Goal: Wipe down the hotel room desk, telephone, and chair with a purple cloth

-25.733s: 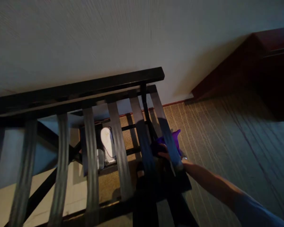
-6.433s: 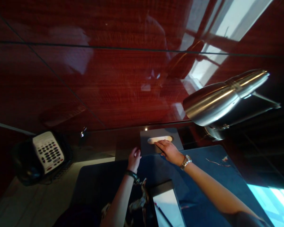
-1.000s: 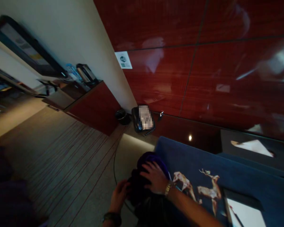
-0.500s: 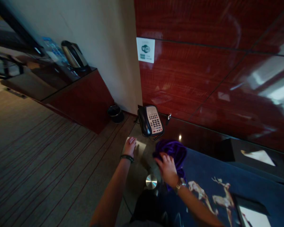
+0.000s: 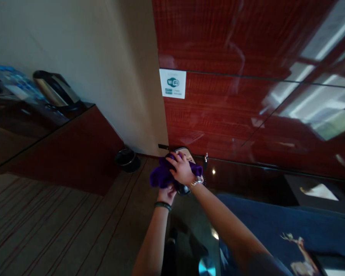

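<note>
From the bottom edge two bare forearms reach in, the left hand [image 5: 167,193] with a dark band at its wrist, the right hand [image 5: 183,171] with a metal watch [image 5: 196,181]. The right hand's fingers [image 5: 173,160] curl, somewhat spread, over the bunched purple cloth [image 5: 158,178] and hold it under the palm; folds stick out beyond them to the left, and a smaller fold shows by the wrist. The left hand touches the cloth's lower edge, below the right; its fingers are partly hidden, so I cannot tell whether they are closed. The cloth lies in front of a telephone [image 5: 190,157], whose pale upper face shows just beyond the right fingers.

To the right, a blue mat [image 5: 255,222] covers part of the table [image 5: 241,182], with a deer figure [image 5: 300,268] near the bottom edge. Farther back stands a dark tissue box [image 5: 300,200], a white tissue [image 5: 322,191] at its slot. A black bin [image 5: 130,166] stands on the carpet [image 5: 60,230] beside a red-brown cabinet [image 5: 83,149] bearing a kettle [image 5: 56,88]. Behind the telephone, a Wi-Fi sign [image 5: 173,83] is on the glossy red panelling [image 5: 218,46].
</note>
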### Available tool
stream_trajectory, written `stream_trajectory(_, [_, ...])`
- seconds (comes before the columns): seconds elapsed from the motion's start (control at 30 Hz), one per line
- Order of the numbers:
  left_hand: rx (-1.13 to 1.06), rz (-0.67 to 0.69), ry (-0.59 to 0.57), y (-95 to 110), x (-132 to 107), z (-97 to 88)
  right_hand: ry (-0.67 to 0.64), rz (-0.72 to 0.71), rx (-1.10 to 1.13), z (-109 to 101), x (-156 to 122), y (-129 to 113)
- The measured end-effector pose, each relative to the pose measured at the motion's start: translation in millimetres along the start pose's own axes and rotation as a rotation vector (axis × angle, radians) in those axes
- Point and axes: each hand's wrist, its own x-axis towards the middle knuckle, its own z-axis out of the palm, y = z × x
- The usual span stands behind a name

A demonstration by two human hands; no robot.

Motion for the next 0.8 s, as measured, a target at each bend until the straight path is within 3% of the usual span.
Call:
stream_trajectory(0.07, [-0.074, -0.107, -0.004, 11.7, 1.6, -5.6, -0.049, 0.084, -0.066, 24.4, 7.3, 4.9])
stream_trajectory(0.17, [-0.120, -0.191, -0.029, 27.1, 6.0, -8.2, 0.023, 0.172, -0.051, 39.7, -56.4, 19.9])
stream_trajectory(0.23, [-0.096, -0.208, -0.037, 30.8, 10.0, -6.1, 0.014, 0.251, 0.030, 30.3, -110.4, 29.4])
stream_trajectory(0.3, [-0.036, -0.219, -0.040, 28.0, 13.3, -2.6, 0.024, 0.322, 0.141, 10.5, -138.0, 38.1])
stream_trajectory(0.37, [0.032, -0.211, -0.059, 21.0, 14.8, 1.0, 0.125, 0.341, 0.183, -8.9, -124.6, 48.0])
stream_trajectory(0.43, [0.103, -0.166, -0.097, 14.2, 14.1, 5.0, 0.227, 0.341, 0.098, -18.3, -78.4, 59.5])
stream_trajectory(0.53, [0.263, -0.113, -0.117, 11.4, 11.4, 13.9, 0.120, 0.401, -0.101, -11.7, -2.8, 74.9])
stream_trajectory(0.6, [0.369, -0.102, -0.103, 14.7, 10.1, 19.0, -0.001, 0.481, -0.189, -1.5, 15.5, 78.3])
stream_trajectory(0.67, [0.442, -0.082, -0.117, 19.8, 9.9, 17.0, -0.047, 0.545, -0.231, 8.1, -4.4, 73.1])
stream_trajectory(0.8, [0.643, -0.052, -0.139, 25.3, 17.3, -18.0, -0.061, 0.585, -0.118, 21.6, -117.6, 42.8])
